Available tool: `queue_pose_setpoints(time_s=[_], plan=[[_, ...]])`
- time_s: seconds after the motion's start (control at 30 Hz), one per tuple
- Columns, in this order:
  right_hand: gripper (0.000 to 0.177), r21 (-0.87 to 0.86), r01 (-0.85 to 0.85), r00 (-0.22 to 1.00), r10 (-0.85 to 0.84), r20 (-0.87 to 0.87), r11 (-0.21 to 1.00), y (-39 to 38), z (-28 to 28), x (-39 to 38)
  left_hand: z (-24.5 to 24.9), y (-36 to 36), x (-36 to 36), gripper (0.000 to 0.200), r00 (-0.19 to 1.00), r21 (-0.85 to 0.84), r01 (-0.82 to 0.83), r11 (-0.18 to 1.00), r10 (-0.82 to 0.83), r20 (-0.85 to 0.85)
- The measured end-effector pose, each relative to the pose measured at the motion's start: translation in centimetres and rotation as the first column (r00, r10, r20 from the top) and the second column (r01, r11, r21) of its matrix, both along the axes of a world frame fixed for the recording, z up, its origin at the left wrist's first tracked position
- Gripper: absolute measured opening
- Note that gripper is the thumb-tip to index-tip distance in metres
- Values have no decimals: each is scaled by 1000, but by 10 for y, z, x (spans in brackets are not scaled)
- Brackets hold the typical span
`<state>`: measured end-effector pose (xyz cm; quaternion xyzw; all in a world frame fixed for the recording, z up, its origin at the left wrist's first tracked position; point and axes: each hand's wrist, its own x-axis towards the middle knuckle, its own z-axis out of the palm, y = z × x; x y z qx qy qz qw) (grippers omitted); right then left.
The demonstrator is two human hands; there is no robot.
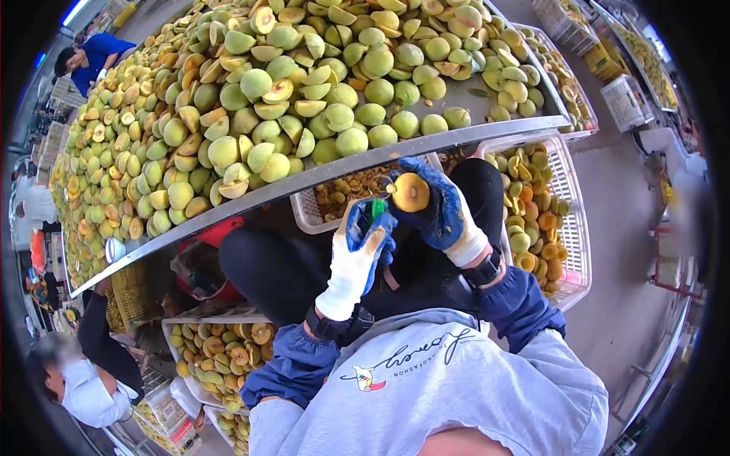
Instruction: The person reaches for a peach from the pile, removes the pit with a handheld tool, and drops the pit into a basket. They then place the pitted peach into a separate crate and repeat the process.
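Note:
A small tool with a green handle (378,207), which looks like a pitting knife, is in the closed fingers of my left hand (359,247). Its working end reaches the edge of a yellow-fleshed peach half (411,193). My right hand (445,213) grips that half from behind, its cut face turned up toward me. Both hands wear white gloves with blue coated palms and fingers. They meet over my lap, just below the metal rim of the table (319,181). The tool's tip is too small to make out clearly.
Green and yellow fruit halves (228,114) heap the table. Below its edge stands a white crate with cut pieces (342,194). More fruit fills a crate at right (576,220) and another at left (220,357). Co-workers (99,57) (91,380) are on the left.

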<state>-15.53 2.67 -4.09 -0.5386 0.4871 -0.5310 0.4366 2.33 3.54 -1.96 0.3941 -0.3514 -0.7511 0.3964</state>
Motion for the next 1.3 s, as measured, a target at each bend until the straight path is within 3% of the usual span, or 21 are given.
queue_pose_setpoints(time_s=[0.07,0.13,0.17,0.2,0.23,0.37,0.43,0.53,0.7,0.77,0.8,0.83,0.9,0.93,1.0,1.1,1.13,1.17,1.2,1.23,1.3], plan=[[41,8,-3,999,3,-34,1000,1,10,4,0,-3,0,31,1000,-8,-18,1000,18,18],[40,-137,6,946,-50,-321,991,-3,17,8,1,-6,1,31,994,-91,-18,996,27,104],[40,-136,5,949,-48,-311,991,-6,15,10,3,-6,3,31,993,-90,-19,996,29,115],[40,82,-107,894,60,444,991,-8,11,13,6,-6,5,31,978,-98,5,995,15,208],[40,155,-333,327,-40,944,930,-10,6,14,8,-7,6,30,955,-103,31,994,1,297],[43,98,-238,585,62,809,966,-7,4,19,-1,-6,0,26,954,-111,-25,993,57,295],[47,166,-256,570,11,821,952,-5,18,22,-1,-10,-1,21,986,36,-53,998,47,157],[50,146,-180,811,62,582,973,0,18,27,1,-9,-7,16,985,82,-169,982,164,55],[48,148,-247,828,130,546,958,3,24,25,-8,-24,4,13,970,-20,-221,975,221,96],[42,180,-243,766,74,639,953,-4,17,24,-5,-25,7,13,970,-13,-194,981,194,145],[40,194,-280,629,27,777,940,-5,14,23,-3,-25,8,12,974,-38,-170,985,174,144],[41,-99,-88,840,127,528,991,-1,6,27,-1,-25,8,12,978,-61,-146,987,154,144],[42,110,-151,800,56,597,982,-7,6,22,4,-21,7,14,953,-153,-128,980,164,255],[42,94,-154,802,68,593,984,-11,4,23,5,-16,9,17,894,-223,-52,973,145,424],[47,-42,50,993,-45,113,998,-19,-2,29,13,-10,6,22,808,-385,61,921,181,560],[53,150,-25,957,-20,289,988,-15,3,30,10,-6,-1,38,619,-582,294,758,313,721],[51,-7,-60,958,60,282,998,-12,9,36,10,-4,-5,41,571,-599,325,732,353,741],[51,-7,-63,958,63,281,998,-13,10,36,11,-3,-7,44,521,-613,356,705,395,757],[51,125,-121,748,7,664,985,-14,11,36,12,-3,-8,44,521,-613,354,706,396,756],[52,219,-226,403,-114,908,949,-15,12,36,13,-2,-9,41,508,-579,365,729,365,780],[48,181,-251,414,-63,908,951,-17,18,35,12,-3,-10,39,496,-544,371,753,335,801]])
